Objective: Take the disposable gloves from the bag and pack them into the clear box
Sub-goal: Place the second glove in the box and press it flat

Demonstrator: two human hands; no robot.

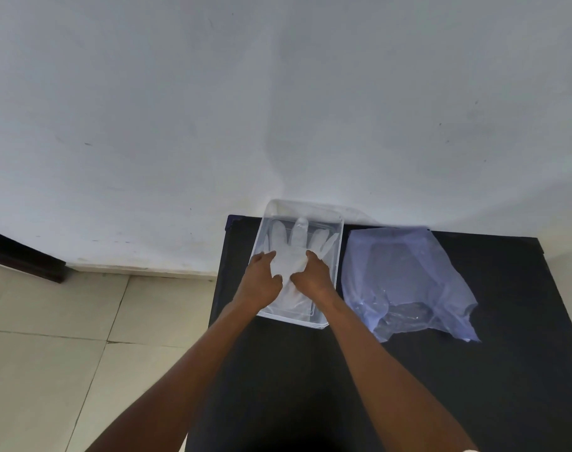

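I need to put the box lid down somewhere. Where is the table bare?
The near part of the black table, this side of the clear box and the bag, is bare apart from the forearms crossing it. The far right corner beyond the bag is also bare. Box and bag lie close together, and both hands, left hand and right hand, fill the box.

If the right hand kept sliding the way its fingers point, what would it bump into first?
Probably the glove. The right hand already rests on it inside the clear box, fingers pointing toward the wall. Further on, it would meet the box's far side, then the wall, though depth is hard to judge.
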